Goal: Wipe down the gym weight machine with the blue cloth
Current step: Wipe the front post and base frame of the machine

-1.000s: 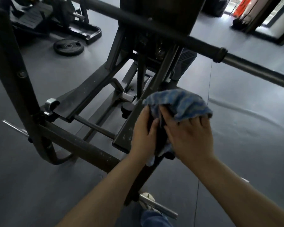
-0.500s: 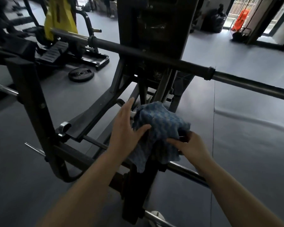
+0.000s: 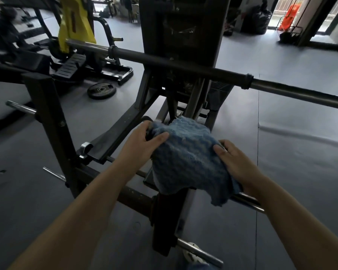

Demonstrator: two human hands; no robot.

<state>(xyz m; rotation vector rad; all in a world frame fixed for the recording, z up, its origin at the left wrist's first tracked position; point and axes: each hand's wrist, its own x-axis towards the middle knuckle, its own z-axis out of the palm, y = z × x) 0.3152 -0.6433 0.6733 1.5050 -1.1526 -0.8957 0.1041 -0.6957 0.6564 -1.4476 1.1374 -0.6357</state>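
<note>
A blue cloth lies draped over a dark frame member of the gym weight machine; the left hand grips its left edge; the right hand clutches its right side, fingers curled.

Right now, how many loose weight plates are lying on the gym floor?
1. A single black weight plate lies flat on the grey floor, left of the machine's frame, near the yellow machine. Others may be hidden behind the equipment.
</note>
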